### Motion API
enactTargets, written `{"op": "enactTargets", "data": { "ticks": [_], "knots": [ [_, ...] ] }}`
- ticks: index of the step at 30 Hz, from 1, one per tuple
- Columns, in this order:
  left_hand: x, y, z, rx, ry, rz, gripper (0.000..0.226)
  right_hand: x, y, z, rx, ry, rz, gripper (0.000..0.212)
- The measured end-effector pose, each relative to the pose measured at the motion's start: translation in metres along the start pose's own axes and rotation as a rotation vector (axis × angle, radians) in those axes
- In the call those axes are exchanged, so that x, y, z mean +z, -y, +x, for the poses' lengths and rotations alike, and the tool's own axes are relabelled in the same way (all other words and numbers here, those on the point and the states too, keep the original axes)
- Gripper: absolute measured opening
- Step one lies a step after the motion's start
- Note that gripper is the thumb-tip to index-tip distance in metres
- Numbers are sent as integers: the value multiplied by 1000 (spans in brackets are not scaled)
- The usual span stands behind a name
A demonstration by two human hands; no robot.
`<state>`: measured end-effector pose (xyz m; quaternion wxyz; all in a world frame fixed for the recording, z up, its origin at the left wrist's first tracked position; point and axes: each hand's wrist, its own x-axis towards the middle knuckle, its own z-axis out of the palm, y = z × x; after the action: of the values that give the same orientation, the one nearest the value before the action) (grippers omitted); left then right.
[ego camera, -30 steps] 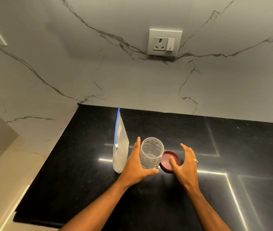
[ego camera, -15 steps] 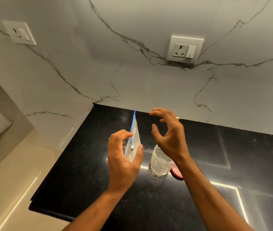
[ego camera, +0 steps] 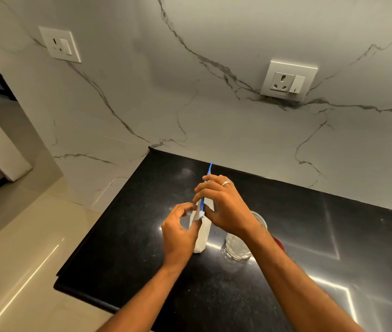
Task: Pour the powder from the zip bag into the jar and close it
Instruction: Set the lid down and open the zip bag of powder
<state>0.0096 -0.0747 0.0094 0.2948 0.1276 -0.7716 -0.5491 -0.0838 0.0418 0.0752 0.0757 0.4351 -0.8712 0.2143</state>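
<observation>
Black speckled stone counter [ego camera: 123, 236] under veined marble wall, your left hand [ego camera: 179, 232] and right hand [ego camera: 223, 207] pinching blue zip strip of upright clear powder bag [ego camera: 202, 238], open textured glass jar [ego camera: 237, 248] just beside, red lid [ego camera: 280, 243] behind.

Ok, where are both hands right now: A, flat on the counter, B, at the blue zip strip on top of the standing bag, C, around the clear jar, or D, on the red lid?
B: the left hand and right hand pinch the blue zip strip of the upright zip bag; the jar stands untouched.
</observation>
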Motion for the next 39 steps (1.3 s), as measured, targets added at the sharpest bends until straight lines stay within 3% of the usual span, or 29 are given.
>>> {"op": "enactTargets", "data": {
  "ticks": [10, 19, 31, 39],
  "knots": [
    [-10, -13, 41, -51, 83, -229, 9, -29, -1, 9, 41, -73, 21, 19],
    [-38, -78, 87, 58, 293, -552, 19, -91, 21, 18, 50, -248, 184, 18],
    [-44, -124, 100, 214, 250, -398, 14, -134, 45, 46, 68, -327, 269, 18],
    [-38, -123, 103, 164, 227, -493, 12, -131, 43, 49, 101, -291, 249, 14]
  ]
}}
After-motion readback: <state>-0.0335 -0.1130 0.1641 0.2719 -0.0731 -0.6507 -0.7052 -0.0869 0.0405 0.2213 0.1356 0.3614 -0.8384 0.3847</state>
